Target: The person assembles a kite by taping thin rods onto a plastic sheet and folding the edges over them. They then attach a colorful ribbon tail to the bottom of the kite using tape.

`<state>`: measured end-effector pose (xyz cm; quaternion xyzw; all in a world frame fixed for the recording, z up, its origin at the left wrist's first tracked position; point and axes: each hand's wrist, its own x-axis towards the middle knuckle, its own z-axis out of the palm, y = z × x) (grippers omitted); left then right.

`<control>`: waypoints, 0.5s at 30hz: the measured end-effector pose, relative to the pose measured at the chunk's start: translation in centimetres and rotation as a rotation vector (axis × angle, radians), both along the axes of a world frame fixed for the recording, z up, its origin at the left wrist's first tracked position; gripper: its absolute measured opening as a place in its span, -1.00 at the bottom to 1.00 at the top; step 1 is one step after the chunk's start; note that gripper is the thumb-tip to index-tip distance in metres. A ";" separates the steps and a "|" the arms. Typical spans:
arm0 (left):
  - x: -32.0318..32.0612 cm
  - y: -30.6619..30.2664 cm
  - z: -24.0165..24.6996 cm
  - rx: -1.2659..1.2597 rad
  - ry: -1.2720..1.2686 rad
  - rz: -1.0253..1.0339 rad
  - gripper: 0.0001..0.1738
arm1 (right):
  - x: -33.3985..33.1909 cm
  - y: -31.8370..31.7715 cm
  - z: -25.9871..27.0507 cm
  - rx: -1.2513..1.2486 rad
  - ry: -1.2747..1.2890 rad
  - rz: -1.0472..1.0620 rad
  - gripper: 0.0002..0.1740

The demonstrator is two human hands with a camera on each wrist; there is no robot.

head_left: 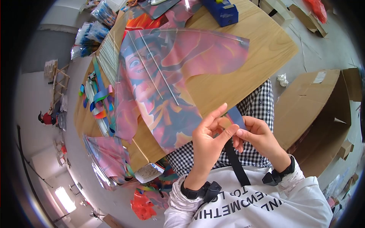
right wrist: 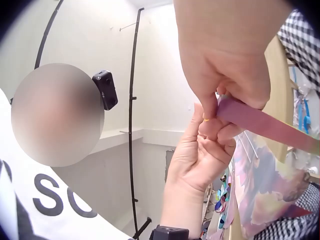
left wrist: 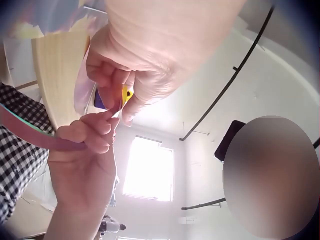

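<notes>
A coloured ribbon runs from between the two hands, purple-pink in the right wrist view. My right hand pinches it near its end, thumb against the fingers. Close against it, my left hand pinches the ribbon's end between thumb and a finger, with the index finger raised. A small yellow piece shows at the left fingertips; what it is, I cannot tell. Beyond the hands a printed film kite with thin white rods lies on the wooden table.
A blue tape dispenser stands at the table's far edge. More ribbons and white rods lie at the left. An open cardboard box is on the floor at the right, and a red bag lies low at the left.
</notes>
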<state>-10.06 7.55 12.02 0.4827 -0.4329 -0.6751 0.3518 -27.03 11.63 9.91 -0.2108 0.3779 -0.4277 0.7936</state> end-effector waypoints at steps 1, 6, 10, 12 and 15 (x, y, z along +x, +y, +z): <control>-0.6 -0.2 0.0 0.017 0.014 0.025 -0.37 | -0.2 -0.1 0.0 0.000 0.008 -0.040 -0.83; -2.6 -1.1 0.5 -0.070 -0.151 0.013 -0.38 | -0.6 -0.2 -0.3 -0.052 0.042 -0.166 -0.79; -3.5 -2.5 0.1 -0.137 -0.216 -0.047 -0.41 | -1.5 -0.9 -0.5 -0.001 0.097 -0.165 -0.75; -4.1 -3.5 -0.8 -0.091 -0.168 -0.034 -0.42 | -1.9 -1.1 -1.4 0.015 0.106 -0.263 -0.74; -5.2 -4.9 -2.1 -0.096 -0.182 -0.053 -0.45 | -2.5 -1.9 -1.6 0.033 0.157 -0.367 -0.76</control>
